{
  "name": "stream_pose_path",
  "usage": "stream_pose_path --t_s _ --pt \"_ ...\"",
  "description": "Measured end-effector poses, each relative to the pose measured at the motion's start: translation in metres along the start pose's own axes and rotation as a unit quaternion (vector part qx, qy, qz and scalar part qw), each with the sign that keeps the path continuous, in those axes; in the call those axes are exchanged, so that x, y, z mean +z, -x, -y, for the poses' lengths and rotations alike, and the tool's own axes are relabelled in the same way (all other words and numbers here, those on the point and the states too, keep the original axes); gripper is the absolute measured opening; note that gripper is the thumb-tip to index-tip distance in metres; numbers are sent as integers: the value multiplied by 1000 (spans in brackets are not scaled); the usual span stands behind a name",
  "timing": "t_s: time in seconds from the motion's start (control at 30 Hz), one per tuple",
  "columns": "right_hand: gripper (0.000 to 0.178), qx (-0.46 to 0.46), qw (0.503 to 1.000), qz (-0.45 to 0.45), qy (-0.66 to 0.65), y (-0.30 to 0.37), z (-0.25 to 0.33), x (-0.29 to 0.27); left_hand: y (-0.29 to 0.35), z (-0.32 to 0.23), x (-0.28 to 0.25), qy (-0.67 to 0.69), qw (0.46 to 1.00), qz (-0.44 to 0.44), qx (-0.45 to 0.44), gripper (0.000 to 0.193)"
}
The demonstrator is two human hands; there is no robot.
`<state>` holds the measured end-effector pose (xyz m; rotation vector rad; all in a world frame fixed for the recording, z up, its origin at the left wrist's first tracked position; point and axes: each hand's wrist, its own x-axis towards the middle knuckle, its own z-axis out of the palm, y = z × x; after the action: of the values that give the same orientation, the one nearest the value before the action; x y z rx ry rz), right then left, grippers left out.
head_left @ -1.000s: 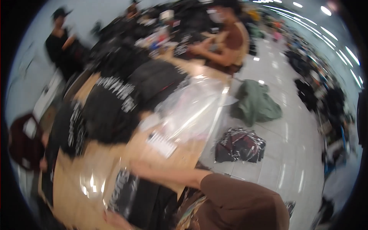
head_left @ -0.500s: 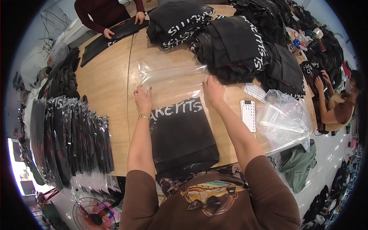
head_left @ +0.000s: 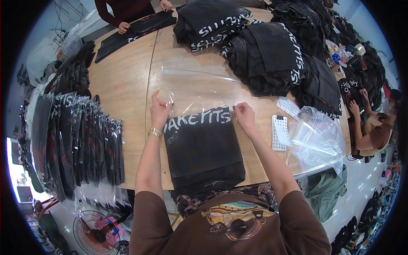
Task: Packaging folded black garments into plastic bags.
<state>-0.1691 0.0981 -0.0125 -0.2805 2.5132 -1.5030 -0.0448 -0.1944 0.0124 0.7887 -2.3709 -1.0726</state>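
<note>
A folded black garment (head_left: 204, 146) with large white lettering lies in front of me at the table's near edge. Clear plastic from a bag (head_left: 199, 87) spreads flat beyond its top; how much of the garment it covers I cannot tell. My left hand (head_left: 160, 110) is at the garment's upper left corner, index finger raised and thumb apart, against the bag's side. At the upper right corner my right hand (head_left: 244, 115) pinches the edge of the plastic between thumb and fingers.
Piles of black garments (head_left: 263, 55) stand at the back right. Bagged garments (head_left: 76, 144) stand in a row at left. Loose clear bags (head_left: 318, 142) and white cards (head_left: 279, 131) lie at right. Across the table (head_left: 123, 80), a person's hands (head_left: 124, 27) touch another black garment. A fan (head_left: 97, 233) stands below.
Both my hands have come nearer to me, down to the garment's top corners. My left index finger has lifted, and my right fingers have closed into a pinch. The whole view has shifted slightly.
</note>
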Motion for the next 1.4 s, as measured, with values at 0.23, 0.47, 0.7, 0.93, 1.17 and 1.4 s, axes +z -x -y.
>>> stream_pose_path --t_s 0.23,0.47,0.7,0.93,1.17,1.4 --pt "19 7 997 29 71 1 9 5 8 27 5 263 954 -78 -118 34" --pt "22 -21 999 33 -28 8 -4 3 20 24 12 324 936 -124 -53 19" --pt "29 49 996 74 -17 2 16 -5 17 7 4 78 987 -140 35 15" --pt "28 -142 962 34 230 29 15 -13 23 34 1 15 987 -136 82 23" --pt "27 -65 952 81 288 42 22 -26 21 3 -8 63 997 16 -49 47" --pt "10 -129 843 70 517 53 83 -15 28 2 -19 60 997 14 -37 53"
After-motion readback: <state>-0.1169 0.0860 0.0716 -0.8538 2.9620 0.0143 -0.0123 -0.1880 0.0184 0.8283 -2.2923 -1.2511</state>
